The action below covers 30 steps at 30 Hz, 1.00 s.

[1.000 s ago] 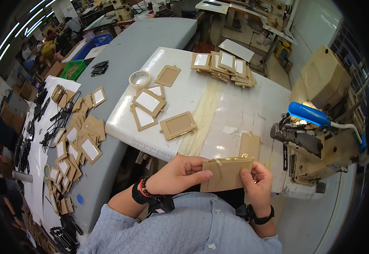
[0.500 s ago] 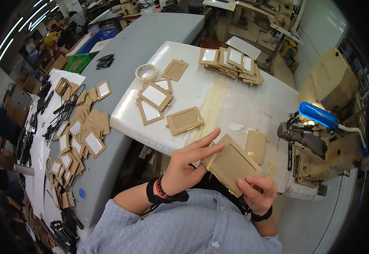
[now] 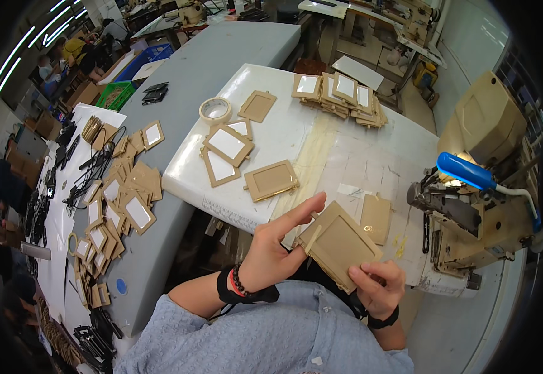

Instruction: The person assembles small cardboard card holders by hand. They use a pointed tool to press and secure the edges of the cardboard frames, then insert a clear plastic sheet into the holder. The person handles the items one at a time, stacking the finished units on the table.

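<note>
A beige card holder [image 3: 345, 240] with a recessed rectangular window and a gold zipper along its lower left side is tilted in front of me, above the white table. My left hand [image 3: 268, 252] grips its left edge by the thumb, index finger stretched along its upper left corner; the other fingers are partly hidden. At the lower right corner, my right hand [image 3: 380, 287] pinches the holder, thumb and fingers closed. A narrow beige strip [image 3: 312, 240] shows near the left edge. Behind it another card holder [image 3: 376, 219] with a small gold mark lies on the table.
A sewing machine [image 3: 471, 218] with a blue lamp [image 3: 466, 169] stands at right. On the white table [image 3: 190, 159] lie a tape roll [image 3: 215, 110], several card holders [image 3: 271, 179] and a stack [image 3: 340, 96]. More beige pieces [image 3: 137, 212] cover the grey table at left.
My left fingers have shifted off the holder's face, uncovering its upper left part and the narrow strip. The right hand keeps its pinch, and the holder has moved slightly.
</note>
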Available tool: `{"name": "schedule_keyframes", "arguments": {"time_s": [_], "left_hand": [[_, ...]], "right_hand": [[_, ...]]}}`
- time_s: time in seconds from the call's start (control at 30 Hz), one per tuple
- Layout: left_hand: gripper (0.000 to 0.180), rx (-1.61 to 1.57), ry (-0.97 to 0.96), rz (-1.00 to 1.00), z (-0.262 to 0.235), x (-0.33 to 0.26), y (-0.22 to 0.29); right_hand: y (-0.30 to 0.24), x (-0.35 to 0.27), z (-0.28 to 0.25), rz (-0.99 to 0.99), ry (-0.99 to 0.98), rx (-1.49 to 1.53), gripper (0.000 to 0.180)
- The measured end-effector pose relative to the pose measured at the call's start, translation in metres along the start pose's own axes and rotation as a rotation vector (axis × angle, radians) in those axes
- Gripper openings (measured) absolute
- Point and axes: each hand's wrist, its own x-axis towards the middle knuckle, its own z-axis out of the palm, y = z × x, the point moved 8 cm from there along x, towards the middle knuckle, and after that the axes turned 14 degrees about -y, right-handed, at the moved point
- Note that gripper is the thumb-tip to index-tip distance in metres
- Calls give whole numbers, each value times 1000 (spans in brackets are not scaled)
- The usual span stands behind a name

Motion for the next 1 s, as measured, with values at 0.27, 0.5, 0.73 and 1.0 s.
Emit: {"name": "schedule_keyframes", "arguments": {"time_s": [0.27,0.5,0.73,1.0], "left_hand": [[69,-48,2,50,1,1,1],[67,-84,0,36,1,0,1],[51,-592,-287,-312,22,-4,-21],[37,-506,-155,-358,28,4,-49]], "right_hand": [[-1,3,0,-47,61,-20,39],[2,4,5,-50,63,32,40],[1,0,4,-54,28,-123,38],[29,28,20,249,-130,230,30]]}}
